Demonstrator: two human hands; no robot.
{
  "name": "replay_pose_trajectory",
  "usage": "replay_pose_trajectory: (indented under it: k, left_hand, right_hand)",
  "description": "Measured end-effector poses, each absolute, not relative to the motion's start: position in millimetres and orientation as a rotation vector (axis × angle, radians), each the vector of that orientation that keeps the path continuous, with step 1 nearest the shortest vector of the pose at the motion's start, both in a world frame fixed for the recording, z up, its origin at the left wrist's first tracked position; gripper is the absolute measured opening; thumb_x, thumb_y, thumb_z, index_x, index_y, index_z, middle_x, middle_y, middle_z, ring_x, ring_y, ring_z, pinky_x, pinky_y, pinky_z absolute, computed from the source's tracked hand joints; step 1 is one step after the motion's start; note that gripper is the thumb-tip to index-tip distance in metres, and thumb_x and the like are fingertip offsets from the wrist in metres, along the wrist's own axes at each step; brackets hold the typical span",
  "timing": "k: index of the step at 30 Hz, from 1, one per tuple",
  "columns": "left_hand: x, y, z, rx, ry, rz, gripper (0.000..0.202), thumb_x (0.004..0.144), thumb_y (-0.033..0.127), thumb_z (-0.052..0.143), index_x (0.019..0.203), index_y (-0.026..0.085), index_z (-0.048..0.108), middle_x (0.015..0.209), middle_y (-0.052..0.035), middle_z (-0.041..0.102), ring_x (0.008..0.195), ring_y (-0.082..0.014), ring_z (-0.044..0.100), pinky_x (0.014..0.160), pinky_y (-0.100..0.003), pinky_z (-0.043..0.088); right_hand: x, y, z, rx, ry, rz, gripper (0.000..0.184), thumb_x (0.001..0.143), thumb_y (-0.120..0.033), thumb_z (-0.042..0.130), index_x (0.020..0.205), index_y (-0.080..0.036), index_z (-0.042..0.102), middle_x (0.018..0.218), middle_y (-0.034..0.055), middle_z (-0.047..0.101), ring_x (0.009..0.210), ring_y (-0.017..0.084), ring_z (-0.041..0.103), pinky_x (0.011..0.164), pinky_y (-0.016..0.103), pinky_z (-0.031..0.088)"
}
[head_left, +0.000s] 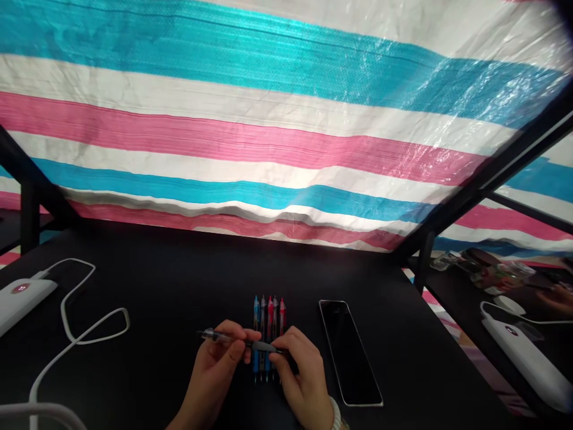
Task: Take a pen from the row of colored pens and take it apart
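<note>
Both hands are closed on one pen: I see the left hand (217, 361) gripping its barrel between thumb and fingers, while the right hand (307, 373), a pale bracelet (335, 413) round its wrist, pinches the other end between thumb and forefinger. From my head view the held pen (263, 346) sits above the near half of a row of pens (270, 313); I cannot tell whether it touches them. Its long axis runs nearly sideways, dipping slightly toward the wearer on the right. The clear end sticks out left past the left hand; the grey grip points right, its tip hidden at the right fingertips. The row lies side by side on the black worktop (156, 286), long axes running away from the wearer, so the held pen crosses them almost squarely. Right of the row I have a phone (351, 352), dark screen up, its far end slanting left. Well apart on the left, a white cable (67, 310) loops from a white device (27, 301).
</note>
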State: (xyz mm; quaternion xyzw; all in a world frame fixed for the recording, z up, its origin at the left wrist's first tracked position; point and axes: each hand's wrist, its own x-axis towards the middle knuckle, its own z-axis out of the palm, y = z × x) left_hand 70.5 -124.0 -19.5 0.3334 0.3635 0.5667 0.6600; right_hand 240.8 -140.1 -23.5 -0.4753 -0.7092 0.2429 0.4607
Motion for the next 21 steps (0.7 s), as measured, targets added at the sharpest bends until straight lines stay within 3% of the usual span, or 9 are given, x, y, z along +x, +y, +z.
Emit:
replay_pose_trajectory:
  k: [8, 14, 21]
  left_hand:
    - [70.9, -125.0, -20.1, 0.740, 0.803, 1.269, 0.020, 0.075, 0.033, 0.078, 0.075, 0.018, 0.065, 0.081, -0.0054, 0.072, 0.060, -0.0123, 0.053, 0.065, -0.027, 0.046]
    - [70.1, -123.6, -26.2, 0.686, 0.847, 1.305, 0.022, 0.074, 0.033, 0.079, 0.081, 0.019, 0.065, 0.086, -0.0060, 0.073, 0.060, -0.0114, 0.055, 0.067, -0.027, 0.047]
    - [69.8, -125.8, -25.7, 0.786, 0.758, 1.294, 0.016, 0.079, 0.030, 0.074, 0.076, 0.019, 0.063, 0.076, -0.0022, 0.068, 0.060, -0.0109, 0.052, 0.063, -0.024, 0.044]
  right_hand:
    - [239.4, -141.0, -23.0, -1.181, -1.863, 0.489, 0.031, 0.100, -0.026, 0.039, 0.074, -0.019, 0.055, 0.063, 0.0025, 0.052, 0.064, 0.018, 0.048, 0.056, 0.030, 0.034]
    - [238.0, -140.4, -22.3, -1.175, -1.877, 0.513, 0.016, 0.096, -0.034, 0.051, 0.093, -0.019, 0.057, 0.078, 0.0041, 0.059, 0.070, 0.019, 0.052, 0.061, 0.030, 0.037]
    - [237.4, -141.8, -23.3, -1.135, -1.973, 0.375, 0.029, 0.100, -0.029, 0.038, 0.075, -0.020, 0.051, 0.065, 0.0031, 0.052, 0.064, 0.019, 0.048, 0.057, 0.031, 0.030]
